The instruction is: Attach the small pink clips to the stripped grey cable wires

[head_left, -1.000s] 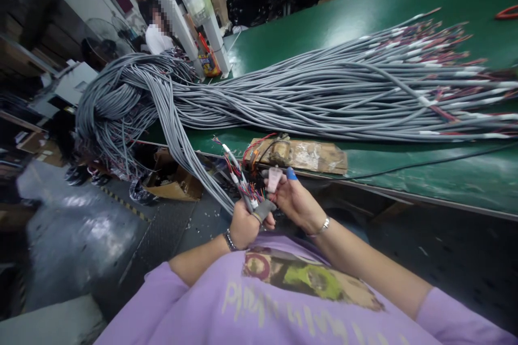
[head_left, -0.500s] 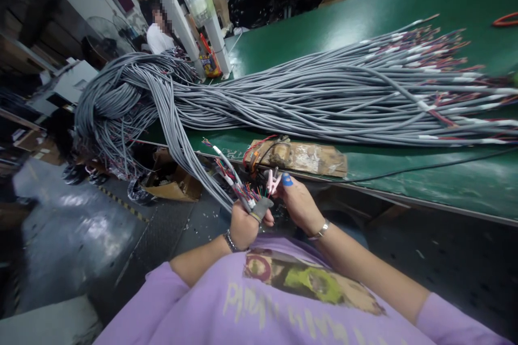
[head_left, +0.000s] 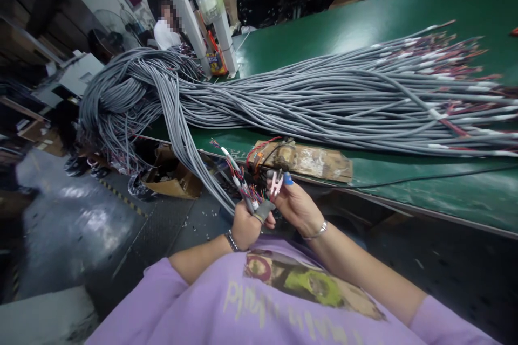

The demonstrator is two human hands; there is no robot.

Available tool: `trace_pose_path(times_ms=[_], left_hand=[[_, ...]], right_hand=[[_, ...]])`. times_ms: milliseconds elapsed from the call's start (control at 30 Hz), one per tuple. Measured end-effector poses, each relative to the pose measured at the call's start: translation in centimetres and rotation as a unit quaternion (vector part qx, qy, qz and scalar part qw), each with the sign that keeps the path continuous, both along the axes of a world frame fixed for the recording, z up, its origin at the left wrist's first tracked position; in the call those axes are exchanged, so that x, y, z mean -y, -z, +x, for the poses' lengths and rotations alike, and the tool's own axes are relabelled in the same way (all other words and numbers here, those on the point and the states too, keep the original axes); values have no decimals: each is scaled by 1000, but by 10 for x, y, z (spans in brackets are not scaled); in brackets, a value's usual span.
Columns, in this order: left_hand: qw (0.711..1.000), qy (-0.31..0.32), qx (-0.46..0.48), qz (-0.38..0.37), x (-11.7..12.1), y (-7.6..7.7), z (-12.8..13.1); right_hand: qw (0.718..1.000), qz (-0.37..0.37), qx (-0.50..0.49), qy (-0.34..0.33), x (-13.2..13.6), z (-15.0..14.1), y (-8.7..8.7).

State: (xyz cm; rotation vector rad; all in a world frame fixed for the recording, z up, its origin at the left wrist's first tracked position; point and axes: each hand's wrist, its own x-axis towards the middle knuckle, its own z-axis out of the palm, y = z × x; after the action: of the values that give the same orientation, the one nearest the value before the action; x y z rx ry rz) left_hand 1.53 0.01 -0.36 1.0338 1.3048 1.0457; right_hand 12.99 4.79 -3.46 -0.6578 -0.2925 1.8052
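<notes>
My left hand is closed round the ends of several grey cables, with a grey cover on its thumb. From these ends fan out thin coloured wires, with white sleeves on some of the cables. My right hand, with blue wrapping on one finger, is closed on a small pink two-pronged tool. It is beside the wire tips, just right of my left hand. Whether the tool touches a wire I cannot tell.
A large bundle of grey cables lies along the green table. At the near edge is a wooden board with a fixture and leads. An open cardboard box is on the floor. A person is beyond the post.
The camera view has shifted slightly, moving the table scene to the right. The pink tool has turned a little in my right hand; my left hand keeps its grip on the cables.
</notes>
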Motion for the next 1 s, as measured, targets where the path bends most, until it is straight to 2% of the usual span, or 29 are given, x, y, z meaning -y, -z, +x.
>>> trace_pose_path(times_ms=[200, 333, 433, 633, 1000], left_hand=[[1000, 11, -4, 16, 2, 6, -3], [1000, 15, -11, 11, 5, 4, -6], [1000, 29, 0, 7, 7, 1, -10], [997, 72, 23, 2, 3, 2, -12], [998, 36, 41, -34, -5, 2, -2]], right_hand=[[1000, 15, -8, -11, 4, 0, -3], [999, 22, -1, -43, 5, 4, -5], [998, 18, 25, -56, 4, 8, -8], [995, 43, 87, -35, 6, 9, -9], [998, 36, 39, -40, 3, 4, -4]])
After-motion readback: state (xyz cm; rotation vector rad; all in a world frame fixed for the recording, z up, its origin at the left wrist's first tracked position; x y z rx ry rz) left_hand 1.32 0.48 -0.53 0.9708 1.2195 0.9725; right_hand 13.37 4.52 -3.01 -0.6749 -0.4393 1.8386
